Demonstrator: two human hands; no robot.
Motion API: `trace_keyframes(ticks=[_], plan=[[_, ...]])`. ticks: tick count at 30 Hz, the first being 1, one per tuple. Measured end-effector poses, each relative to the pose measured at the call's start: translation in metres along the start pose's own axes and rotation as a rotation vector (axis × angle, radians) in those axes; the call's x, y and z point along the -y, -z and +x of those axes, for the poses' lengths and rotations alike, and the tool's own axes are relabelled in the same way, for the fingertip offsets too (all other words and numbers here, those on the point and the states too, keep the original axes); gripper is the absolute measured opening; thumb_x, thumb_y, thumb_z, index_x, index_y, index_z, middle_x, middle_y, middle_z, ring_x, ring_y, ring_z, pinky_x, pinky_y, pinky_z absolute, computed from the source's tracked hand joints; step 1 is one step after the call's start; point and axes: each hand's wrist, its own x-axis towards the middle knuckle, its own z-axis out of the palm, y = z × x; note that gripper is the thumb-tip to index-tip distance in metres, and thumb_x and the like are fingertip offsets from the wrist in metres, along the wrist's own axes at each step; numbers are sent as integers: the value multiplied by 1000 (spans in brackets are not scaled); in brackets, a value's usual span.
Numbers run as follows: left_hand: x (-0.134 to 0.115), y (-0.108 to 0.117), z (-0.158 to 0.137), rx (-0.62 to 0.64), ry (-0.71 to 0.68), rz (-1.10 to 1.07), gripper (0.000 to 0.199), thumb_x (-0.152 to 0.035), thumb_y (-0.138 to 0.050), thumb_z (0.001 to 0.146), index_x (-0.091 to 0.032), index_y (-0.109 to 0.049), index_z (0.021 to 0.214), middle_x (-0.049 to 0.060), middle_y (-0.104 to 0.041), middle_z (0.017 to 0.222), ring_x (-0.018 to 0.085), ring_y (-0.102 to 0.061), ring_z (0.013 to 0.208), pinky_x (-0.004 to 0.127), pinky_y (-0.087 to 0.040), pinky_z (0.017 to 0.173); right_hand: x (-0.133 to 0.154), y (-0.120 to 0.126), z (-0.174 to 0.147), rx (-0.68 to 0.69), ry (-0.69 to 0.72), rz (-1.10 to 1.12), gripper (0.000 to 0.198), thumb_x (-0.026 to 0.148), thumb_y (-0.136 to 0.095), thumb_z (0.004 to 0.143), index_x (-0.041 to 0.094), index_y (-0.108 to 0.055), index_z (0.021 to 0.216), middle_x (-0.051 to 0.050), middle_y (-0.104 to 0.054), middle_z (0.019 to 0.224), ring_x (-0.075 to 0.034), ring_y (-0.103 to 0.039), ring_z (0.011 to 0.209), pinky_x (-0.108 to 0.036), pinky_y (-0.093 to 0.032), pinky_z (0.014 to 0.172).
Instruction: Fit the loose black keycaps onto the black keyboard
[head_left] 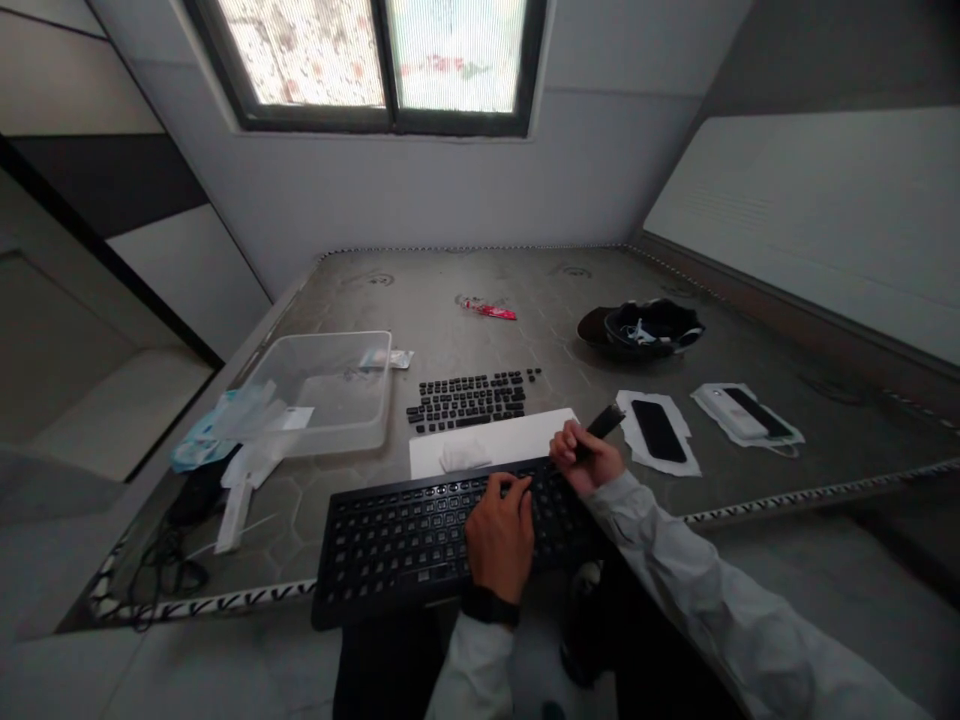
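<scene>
while right grip point(587, 460) clamps a dark tool point(606, 420), long black keyboard point(397, 545) with rows of exposed switches point(442, 520), left grip point(500, 535) unclear

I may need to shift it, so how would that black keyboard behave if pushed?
The keyboard is probably stiff, given its straight, slab-like frame. It might tip if pushed further off, since its near edge appears to jut past the table.

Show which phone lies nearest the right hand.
The black phone alone on its white cloth, right of the right hand; the other phone, farther right, shares its cloth with a white object.
</scene>
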Motion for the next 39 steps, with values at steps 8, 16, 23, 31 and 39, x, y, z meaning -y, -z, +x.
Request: trace_keyframes(ticks=[8, 16, 23, 31, 39], plan=[[1, 2, 0, 17, -35, 10, 29, -23, -48, 96, -34, -63, 118, -1, -60, 113, 13, -63, 86, 24, -46, 71, -25, 0, -15, -140, 1, 73, 40, 42, -77, 73, 19, -50, 52, 4, -36, 50, -9, -33, 47, -25, -34, 47], [1, 0, 0, 3, -25, -3, 29, -23, -47, 96, -35, -64, 117, -1, -61, 110, 12, -63, 85, 24, -46, 70, -24, -13, -12, -261, -59, 127, 44, 45, -85, 63, 19, -51, 53, 6, -36, 50, -7, -33, 47, -22, -34, 45], [0, 0, 0, 6, -14, 22, 29, -25, -45, 97, -35, -63, 117, -2, -62, 110, 12, -62, 83, 24, -45, 69, -27, -20, -14, -366, -62, 98, 50, 53, -87, 57, 20, -49, 55, 8, -36, 50, -7, -35, 46, -21, -34, 43], [0, 1, 1, 27, -12, 6, 30, -24, -44, 97, -34, -64, 117, 0, -61, 111, 12, -62, 85, 23, -46, 72, -30, -26, 1, -398, -72, 22, 54, 57, -85, 56, 20, -46, 56, 8, -35, 48, -6, -32, 43, -22, -30, 40], [-2, 2, 1, 21, 10, -14, 28, -21, -45, 96, -30, -63, 117, 1, -62, 109, 13, -63, 88, 24, -47, 73, -44, -20, 1, -309, 111, -284, 54, 70, -71, 66, 22, -48, 59, 8, -37, 43, -7, -33, 41, -23, -35, 40]])
